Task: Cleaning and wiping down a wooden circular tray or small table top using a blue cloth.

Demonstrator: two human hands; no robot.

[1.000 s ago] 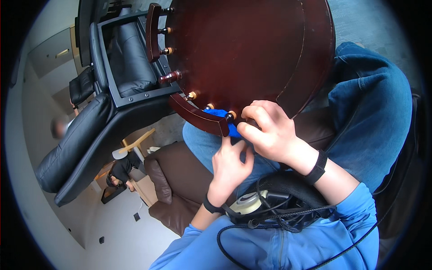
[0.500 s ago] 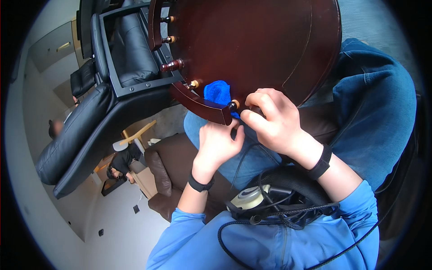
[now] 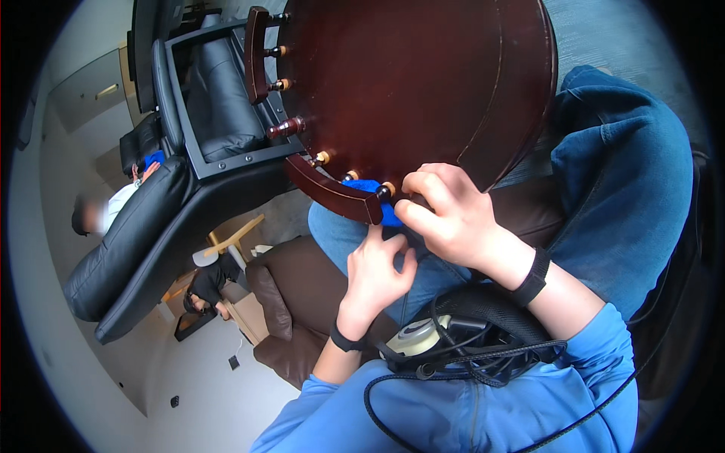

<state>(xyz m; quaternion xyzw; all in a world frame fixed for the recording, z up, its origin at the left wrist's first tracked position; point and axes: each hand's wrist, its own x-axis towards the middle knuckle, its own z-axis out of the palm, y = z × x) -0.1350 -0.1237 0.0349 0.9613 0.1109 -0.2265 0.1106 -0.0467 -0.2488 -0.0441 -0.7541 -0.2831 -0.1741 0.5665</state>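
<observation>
A dark red, round wooden piece [image 3: 393, 83], like a tabletop or seat, stands in front of me. Along its left edge runs a curved wooden rail [image 3: 332, 189] on small turned spindles. A blue cloth [image 3: 390, 217] is tucked under the rail around its near end, partly hidden by it. My left hand [image 3: 375, 275] is below that end, index finger stretched up to the rail beside the cloth, thumb apart; its other fingers are partly hidden. My right hand [image 3: 449, 215] is closed, fingers curled beside the nearest spindle [image 3: 386, 190]; what they hold, if anything, is hidden.
A second rail section [image 3: 257, 57] and a loose-looking knobbed post [image 3: 286, 127] line the far left edge. Black leather seating [image 3: 140, 234] stands left; a brown sofa [image 3: 302, 279] is beside me. Cables [image 3: 468, 370] lie across my lap. Two people are at left.
The blue cloth has slid from the flat surface down beneath the rail, bunching near its end. My left hand has dropped slightly lower and right. Another person's upper body has come into view at left.
</observation>
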